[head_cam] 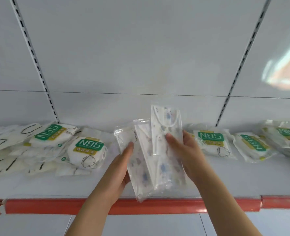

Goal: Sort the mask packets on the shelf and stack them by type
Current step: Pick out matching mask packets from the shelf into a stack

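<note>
Between my hands is a fanned bundle of clear packets with patterned flat masks (159,150), held above the white shelf (226,181). My left hand (122,166) supports the bundle from the left, its fingers behind the packets. My right hand (186,154) grips the right side, thumb pressed on the front packet. N95 packets with green labels (86,152) lie piled at the left. More N95 packets (212,142) lie at the right.
White packets with black ear loops (6,150) lie heaped at the far left. The shelf has a red front strip (55,206). Behind stands a white back panel with slotted uprights (38,68). Bare shelf surface shows in front of the piles.
</note>
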Tool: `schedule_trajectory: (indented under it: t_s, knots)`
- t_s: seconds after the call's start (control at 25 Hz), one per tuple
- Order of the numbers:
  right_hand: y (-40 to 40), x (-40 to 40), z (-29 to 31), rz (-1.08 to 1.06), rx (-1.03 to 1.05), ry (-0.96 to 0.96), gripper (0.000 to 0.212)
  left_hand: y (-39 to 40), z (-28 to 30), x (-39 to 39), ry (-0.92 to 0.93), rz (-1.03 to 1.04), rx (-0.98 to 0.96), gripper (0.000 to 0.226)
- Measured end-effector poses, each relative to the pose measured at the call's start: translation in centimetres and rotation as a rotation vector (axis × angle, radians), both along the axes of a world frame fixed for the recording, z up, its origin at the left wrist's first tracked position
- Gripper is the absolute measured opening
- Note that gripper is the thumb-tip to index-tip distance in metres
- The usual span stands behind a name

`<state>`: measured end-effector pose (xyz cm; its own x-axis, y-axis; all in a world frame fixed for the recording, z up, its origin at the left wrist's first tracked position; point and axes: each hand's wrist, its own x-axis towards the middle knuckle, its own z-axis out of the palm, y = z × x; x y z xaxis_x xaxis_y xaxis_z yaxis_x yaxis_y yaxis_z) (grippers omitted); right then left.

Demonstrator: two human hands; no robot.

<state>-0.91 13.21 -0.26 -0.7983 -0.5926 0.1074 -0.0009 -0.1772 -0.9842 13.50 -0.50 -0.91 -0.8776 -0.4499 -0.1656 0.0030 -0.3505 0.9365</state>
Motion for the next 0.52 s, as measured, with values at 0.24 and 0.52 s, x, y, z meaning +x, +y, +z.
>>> schedule_trajectory:
  t_s: [0.24,0.52]
  knots:
    - [6.3,-2.7,0.6,-0.031,-0.043,0.24,0.043,8.0,1.6,-6.8,0.057,-0.072,-0.387,0.024]
    - [18.5,-9.3,0.0,0.136,0.059,0.133,0.074,15.9,-0.9,-13.8,-0.021,-0.285,-0.609,0.043]
